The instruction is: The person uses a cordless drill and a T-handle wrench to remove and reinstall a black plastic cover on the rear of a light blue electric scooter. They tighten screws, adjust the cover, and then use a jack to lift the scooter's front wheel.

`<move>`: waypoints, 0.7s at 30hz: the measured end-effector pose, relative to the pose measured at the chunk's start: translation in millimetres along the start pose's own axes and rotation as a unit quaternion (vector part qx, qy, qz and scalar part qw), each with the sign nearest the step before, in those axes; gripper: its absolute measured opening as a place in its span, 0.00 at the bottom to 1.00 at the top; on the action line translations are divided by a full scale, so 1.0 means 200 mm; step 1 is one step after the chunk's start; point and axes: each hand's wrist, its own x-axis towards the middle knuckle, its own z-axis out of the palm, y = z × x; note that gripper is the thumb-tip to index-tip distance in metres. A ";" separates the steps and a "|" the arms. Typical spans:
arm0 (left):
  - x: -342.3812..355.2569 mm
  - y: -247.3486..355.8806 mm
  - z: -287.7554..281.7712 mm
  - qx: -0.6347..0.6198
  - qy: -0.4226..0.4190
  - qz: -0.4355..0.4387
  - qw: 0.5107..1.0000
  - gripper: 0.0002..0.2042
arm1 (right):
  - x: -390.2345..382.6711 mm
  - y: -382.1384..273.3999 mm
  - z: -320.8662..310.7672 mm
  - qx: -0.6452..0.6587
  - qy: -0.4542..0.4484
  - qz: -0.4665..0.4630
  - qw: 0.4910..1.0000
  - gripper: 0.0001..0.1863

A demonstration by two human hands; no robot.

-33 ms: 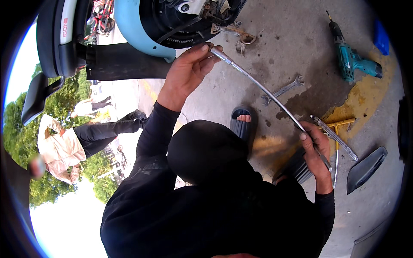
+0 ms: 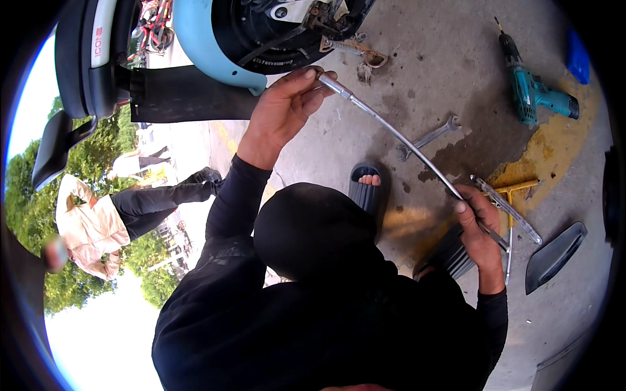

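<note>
My left hand (image 2: 285, 107) pinches the thick socket end of a long silver socket wrench (image 2: 398, 135), near the wheel. A small dark piece shows at the fingertips, too little of it to name. My right hand (image 2: 479, 228) is closed round the wrench's other end, lower right. The shaft slants down between both hands. Just beyond my left hand stands a scooter with a light blue fender (image 2: 195, 45), a black tyre (image 2: 228, 55) and a black mudflap (image 2: 189, 94). A rusty kickstand with a spring (image 2: 352, 47) sits beside the wheel.
On the concrete lie a double-ended spanner (image 2: 430, 138), a teal cordless drill (image 2: 536, 96), a yellow T-handle wrench (image 2: 512, 189), a silver bar tool (image 2: 515, 215), a black plastic panel (image 2: 554, 259) and a blue case (image 2: 578, 58). Another person (image 2: 98, 221) stands off to the left.
The wrench's end past my right hand has shifted slightly up and to the right. My hands are almost where they were.
</note>
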 end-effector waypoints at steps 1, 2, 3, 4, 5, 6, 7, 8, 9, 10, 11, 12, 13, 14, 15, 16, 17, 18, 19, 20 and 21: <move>0.00 0.00 0.00 0.015 0.001 0.005 1.000 0.10 | 0.00 0.01 0.00 0.027 -0.003 0.006 1.000 0.12; 0.00 0.01 0.00 0.031 0.002 0.011 0.999 0.10 | 0.01 0.01 0.01 -0.025 0.004 -0.021 0.999 0.12; 0.00 0.01 0.00 0.045 0.002 0.016 0.999 0.10 | 0.01 0.00 0.03 -0.077 0.010 -0.049 0.996 0.12; 0.01 0.02 0.00 0.031 -0.001 0.011 0.999 0.10 | 0.02 0.00 0.04 -0.128 0.016 -0.076 0.989 0.13; 0.01 0.02 -0.02 0.016 -0.004 0.005 1.000 0.10 | 0.05 -0.04 0.03 -0.216 0.014 -0.136 0.967 0.15; 0.01 0.02 -0.02 0.002 -0.007 -0.001 1.000 0.10 | 0.07 -0.04 0.02 -0.241 0.027 -0.163 0.956 0.15; 0.01 0.02 -0.01 0.005 -0.005 0.009 1.000 0.10 | 0.08 -0.03 0.02 -0.264 0.039 -0.190 0.945 0.16; 0.01 0.02 0.02 0.008 -0.004 0.018 1.000 0.10 | 0.09 -0.03 0.01 -0.287 0.051 -0.216 0.932 0.16; 0.01 0.02 0.04 0.012 -0.002 0.028 1.000 0.10 | 0.09 -0.04 0.01 -0.295 0.048 -0.213 0.930 0.15; 0.02 0.01 0.04 0.001 -0.002 0.029 1.000 0.10 | 0.09 -0.04 0.00 -0.301 0.043 -0.210 0.929 0.15; 0.04 0.01 0.04 -0.009 -0.003 0.030 0.999 0.10 | 0.08 -0.04 0.00 -0.307 0.039 -0.207 0.928 0.15; 0.04 0.00 0.04 -0.020 -0.003 0.031 0.999 0.10 | 0.06 -0.03 0.00 -0.231 0.029 -0.142 0.962 0.14; 0.04 0.01 0.05 -0.022 -0.010 0.037 0.999 0.10 | 0.04 -0.02 0.01 -0.154 0.023 -0.075 0.985 0.14; 0.03 0.01 0.07 -0.024 -0.016 0.043 0.999 0.10 | 0.02 -0.02 0.02 -0.076 0.017 -0.007 0.997 0.14; 0.03 0.01 0.09 -0.026 -0.023 0.048 0.998 0.10 | 0.01 -0.01 0.02 -0.056 0.018 -0.003 0.998 0.14; 0.02 0.01 0.10 -0.015 -0.024 0.050 0.998 0.10 | -0.01 -0.01 0.01 -0.035 0.015 -0.001 0.999 0.13; 0.02 0.01 0.11 -0.004 -0.025 0.052 0.998 0.10 | -0.01 0.00 0.01 -0.014 0.012 0.002 1.000 0.13; 0.01 0.01 0.12 0.006 -0.026 0.054 0.998 0.10 | -0.02 0.01 0.01 -0.002 0.010 0.002 1.000 0.13; 0.01 0.01 0.13 0.006 -0.026 0.058 0.998 0.10 | -0.02 0.02 0.01 0.007 0.010 0.004 1.000 0.14; 0.00 0.01 0.14 0.007 -0.026 0.063 0.998 0.10 | -0.02 0.03 0.00 0.017 0.010 0.005 1.000 0.14; 0.00 0.01 0.15 0.008 -0.027 0.067 0.997 0.10 | -0.02 0.02 -0.01 -0.016 0.007 0.001 1.000 0.14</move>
